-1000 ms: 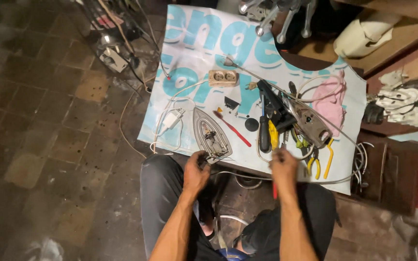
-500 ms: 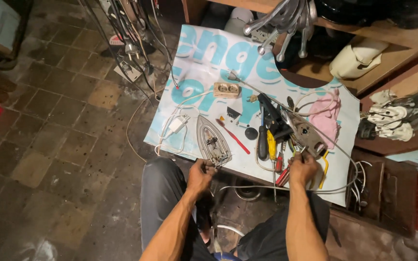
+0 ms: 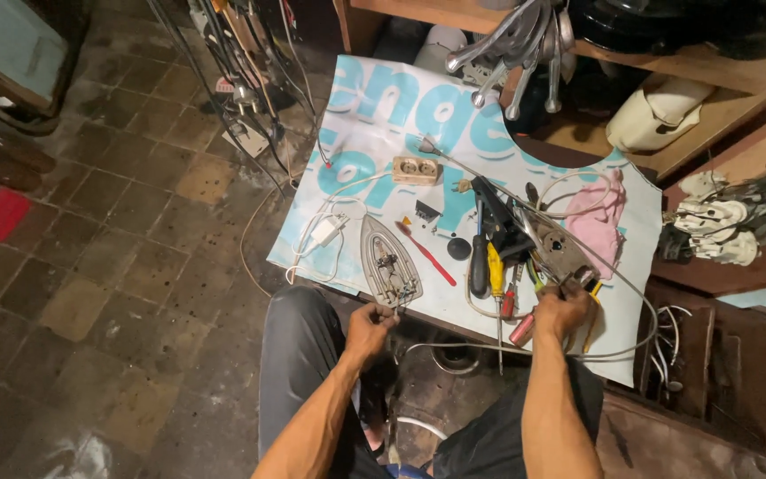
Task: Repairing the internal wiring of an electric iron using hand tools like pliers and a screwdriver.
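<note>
Two bare hands are at work at the near edge of a printed white-and-blue sheet [image 3: 374, 115] spread on the floor. Left hand [image 3: 371, 324]: fingers pressed together, pinching the rear end of an iron soleplate [image 3: 386, 262], which lies flat on the sheet with its point away from the person. Right hand [image 3: 560, 309]: fingers curled over a small metal part at the sheet's edge; whether they grip it tight cannot be told.

Between the hands lie a yellow-handled screwdriver [image 3: 495, 266], a black-handled tool [image 3: 480, 277] and a red-handled screwdriver [image 3: 425, 254]. Just beyond the right hand sits a grey metal iron part [image 3: 553, 248], and past that a pink cloth [image 3: 597, 220]. A white cord with plug [image 3: 325, 232] lies left of the soleplate. A beige socket block [image 3: 415, 169] rests farther up the sheet. Wooden shelves [image 3: 711, 80] stand at the far right.
</note>
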